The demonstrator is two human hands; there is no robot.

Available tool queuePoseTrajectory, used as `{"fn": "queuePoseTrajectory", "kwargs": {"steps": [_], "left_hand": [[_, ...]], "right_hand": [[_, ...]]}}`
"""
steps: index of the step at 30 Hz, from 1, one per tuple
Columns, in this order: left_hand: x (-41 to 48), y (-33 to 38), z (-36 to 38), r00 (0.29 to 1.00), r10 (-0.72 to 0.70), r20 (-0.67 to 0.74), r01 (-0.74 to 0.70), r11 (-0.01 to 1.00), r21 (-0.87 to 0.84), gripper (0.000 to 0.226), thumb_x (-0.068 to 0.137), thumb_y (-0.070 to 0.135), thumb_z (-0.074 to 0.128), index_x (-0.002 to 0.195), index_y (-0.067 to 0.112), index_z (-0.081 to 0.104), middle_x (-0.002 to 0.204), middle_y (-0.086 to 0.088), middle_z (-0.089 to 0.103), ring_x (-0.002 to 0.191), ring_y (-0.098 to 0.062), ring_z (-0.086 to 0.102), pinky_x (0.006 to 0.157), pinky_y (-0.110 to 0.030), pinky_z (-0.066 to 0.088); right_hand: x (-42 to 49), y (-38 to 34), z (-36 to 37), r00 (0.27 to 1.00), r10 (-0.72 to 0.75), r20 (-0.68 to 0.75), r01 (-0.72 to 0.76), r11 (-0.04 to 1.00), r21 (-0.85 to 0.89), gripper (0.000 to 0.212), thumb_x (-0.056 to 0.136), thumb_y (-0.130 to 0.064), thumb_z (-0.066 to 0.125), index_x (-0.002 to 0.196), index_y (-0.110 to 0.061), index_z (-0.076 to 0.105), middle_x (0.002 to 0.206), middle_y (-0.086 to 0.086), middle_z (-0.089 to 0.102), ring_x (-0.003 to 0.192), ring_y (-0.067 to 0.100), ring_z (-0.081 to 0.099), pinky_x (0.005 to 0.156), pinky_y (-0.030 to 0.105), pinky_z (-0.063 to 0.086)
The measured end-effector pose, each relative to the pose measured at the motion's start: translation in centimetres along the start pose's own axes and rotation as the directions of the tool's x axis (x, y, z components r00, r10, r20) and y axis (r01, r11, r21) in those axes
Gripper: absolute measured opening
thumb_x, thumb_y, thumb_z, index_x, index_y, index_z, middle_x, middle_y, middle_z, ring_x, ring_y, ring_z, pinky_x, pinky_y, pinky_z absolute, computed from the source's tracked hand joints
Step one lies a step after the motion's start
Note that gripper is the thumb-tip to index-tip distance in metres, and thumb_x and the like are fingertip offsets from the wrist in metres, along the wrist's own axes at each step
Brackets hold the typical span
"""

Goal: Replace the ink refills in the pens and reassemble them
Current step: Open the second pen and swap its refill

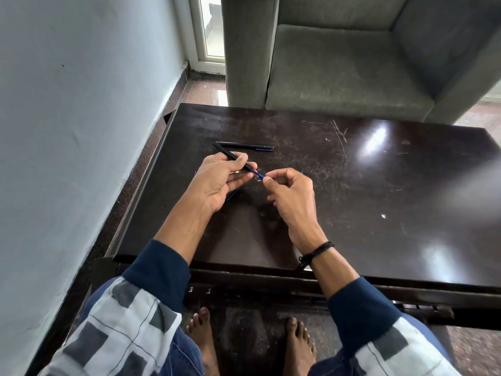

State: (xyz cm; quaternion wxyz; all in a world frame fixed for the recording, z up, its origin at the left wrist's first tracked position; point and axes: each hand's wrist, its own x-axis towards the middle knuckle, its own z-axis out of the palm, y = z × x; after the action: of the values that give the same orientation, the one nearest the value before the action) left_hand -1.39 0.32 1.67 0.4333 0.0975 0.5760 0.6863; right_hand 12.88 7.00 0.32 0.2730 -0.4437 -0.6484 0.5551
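Note:
My left hand [219,183] grips a black pen barrel [229,154] that slants up and to the left over the dark table [366,202]. A blue refill [257,173] sticks out of the barrel's lower right end. My right hand [290,194] pinches the tip of that refill between thumb and forefinger. A second black pen [244,146] with a blue clip lies flat on the table just beyond my hands. A thin blue piece [232,193] shows under my left hand, mostly hidden.
A grey armchair [352,55] stands right behind the table's far edge. A pale wall [81,104] runs along the left side. My bare feet [249,346] rest on the floor under the table's near edge.

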Motion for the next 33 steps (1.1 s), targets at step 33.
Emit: {"fn": "queuePoseTrajectory", "kwargs": {"steps": [33], "left_hand": [[0.63,0.72,-0.75,0.982,0.06,-0.18,-0.085,0.987,-0.133,0.007,0.098,0.006,0.062,0.092,0.009,0.064,0.083,-0.012,0.075,0.078,-0.018,0.074,0.075,-0.026,0.061]], "right_hand": [[0.56,-0.36,-0.73,0.993,0.046,-0.108,-0.044,0.999,0.019,0.002,0.088,-0.026,0.071,0.088,-0.028,0.072,0.076,-0.007,0.072,0.062,0.01,0.068,0.081,0.049,0.061]]}}
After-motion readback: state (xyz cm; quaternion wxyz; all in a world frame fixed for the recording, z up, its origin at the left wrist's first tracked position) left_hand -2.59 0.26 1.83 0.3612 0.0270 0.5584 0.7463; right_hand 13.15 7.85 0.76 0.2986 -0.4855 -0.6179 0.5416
